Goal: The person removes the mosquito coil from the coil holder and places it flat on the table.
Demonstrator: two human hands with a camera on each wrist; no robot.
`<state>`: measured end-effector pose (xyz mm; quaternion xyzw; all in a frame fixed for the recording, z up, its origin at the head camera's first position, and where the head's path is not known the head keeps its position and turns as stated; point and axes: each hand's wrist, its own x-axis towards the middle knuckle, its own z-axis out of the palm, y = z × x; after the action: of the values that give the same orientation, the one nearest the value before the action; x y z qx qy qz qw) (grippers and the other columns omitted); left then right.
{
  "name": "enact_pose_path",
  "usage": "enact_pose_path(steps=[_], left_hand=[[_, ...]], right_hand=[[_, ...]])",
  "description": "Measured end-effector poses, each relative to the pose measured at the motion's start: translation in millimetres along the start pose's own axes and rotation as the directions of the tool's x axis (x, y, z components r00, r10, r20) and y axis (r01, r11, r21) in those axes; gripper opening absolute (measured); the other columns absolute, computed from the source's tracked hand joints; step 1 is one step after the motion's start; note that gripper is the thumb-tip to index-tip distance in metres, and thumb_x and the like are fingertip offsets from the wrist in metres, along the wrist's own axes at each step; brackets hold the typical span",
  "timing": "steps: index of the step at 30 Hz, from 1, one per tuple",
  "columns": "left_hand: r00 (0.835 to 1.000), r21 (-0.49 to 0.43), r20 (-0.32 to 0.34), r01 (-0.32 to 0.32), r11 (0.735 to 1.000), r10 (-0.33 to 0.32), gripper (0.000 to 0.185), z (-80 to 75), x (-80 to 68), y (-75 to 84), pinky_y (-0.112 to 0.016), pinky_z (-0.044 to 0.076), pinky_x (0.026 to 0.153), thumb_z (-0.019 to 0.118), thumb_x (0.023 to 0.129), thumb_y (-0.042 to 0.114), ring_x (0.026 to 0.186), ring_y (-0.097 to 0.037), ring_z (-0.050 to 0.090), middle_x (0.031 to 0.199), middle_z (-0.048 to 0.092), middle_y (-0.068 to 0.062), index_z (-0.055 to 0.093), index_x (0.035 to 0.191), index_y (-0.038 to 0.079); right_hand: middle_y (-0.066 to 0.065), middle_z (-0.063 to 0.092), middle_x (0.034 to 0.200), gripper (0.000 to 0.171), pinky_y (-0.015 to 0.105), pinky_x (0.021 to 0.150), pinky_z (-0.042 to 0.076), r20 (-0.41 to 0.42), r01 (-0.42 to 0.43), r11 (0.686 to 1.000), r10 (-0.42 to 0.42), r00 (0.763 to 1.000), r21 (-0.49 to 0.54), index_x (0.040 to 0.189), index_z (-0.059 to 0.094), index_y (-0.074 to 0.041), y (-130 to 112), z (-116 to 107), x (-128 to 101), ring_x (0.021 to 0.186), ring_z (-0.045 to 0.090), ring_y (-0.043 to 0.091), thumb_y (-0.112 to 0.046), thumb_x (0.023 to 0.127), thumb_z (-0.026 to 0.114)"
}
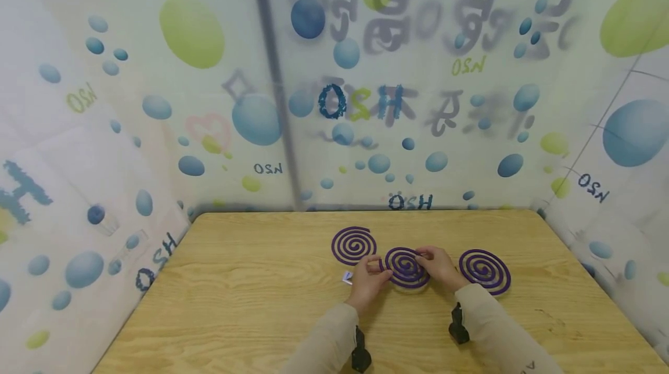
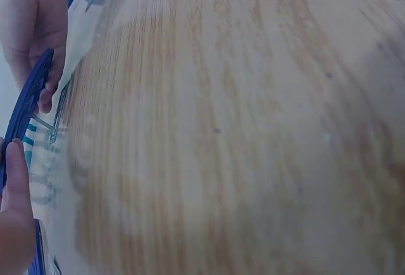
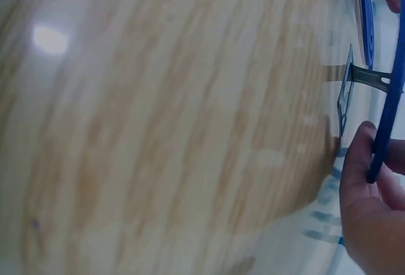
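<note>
Fingers of both hands close on the middle purple coil [image 1: 406, 268], which sits just past the table's centre toward twelve o'clock: the left hand [image 1: 367, 282] pinches its rim at nine o'clock and the right hand [image 1: 441, 266] pinches it at about two o'clock. In the left wrist view the coil shows edge-on as a thin blue-violet band caught between a thumb and fingertips, and the right wrist view shows the same thin edge held against curled fingers. Three spiral coils are on the wooden table [image 1: 235, 304], counted: the held one, a second coil [image 1: 353, 244] just beside it at ten o'clock, and a third coil [image 1: 484, 270] near it at three o'clock. One small metal stand [image 1: 347, 277] lies just at nine o'clock of the left hand. Patterned curtain walls [image 1: 209, 101] close the table at nine, twelve and three o'clock, while broad bare wood spreads toward seven and eight o'clock.
</note>
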<state>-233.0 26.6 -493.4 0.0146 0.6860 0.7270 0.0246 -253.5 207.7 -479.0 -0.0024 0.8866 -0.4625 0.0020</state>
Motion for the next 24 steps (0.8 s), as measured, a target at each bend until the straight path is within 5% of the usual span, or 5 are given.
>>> enact_pose_path(steps=[24], left_hand=[[0.997, 0.029, -0.038, -0.061, 0.998, 0.062, 0.048, 4.4, 0.4, -1.3, -0.033, 0.055, 0.055, 0.065, 0.071, -0.012, 0.064, -0.020, 0.060, 0.084, 0.057, -0.019, 0.046, 0.115, -0.010]], right_hand=[[0.018, 0.060, 0.099, 0.027, 0.038, 0.077, 0.050, -0.043, -0.004, 1.000, 0.005, 0.999, 0.025, 0.113, 0.054, 0.008, -1.4, -8.1, 3.9, 0.091, 0.056, 0.030, -0.004, 0.088, 0.053]])
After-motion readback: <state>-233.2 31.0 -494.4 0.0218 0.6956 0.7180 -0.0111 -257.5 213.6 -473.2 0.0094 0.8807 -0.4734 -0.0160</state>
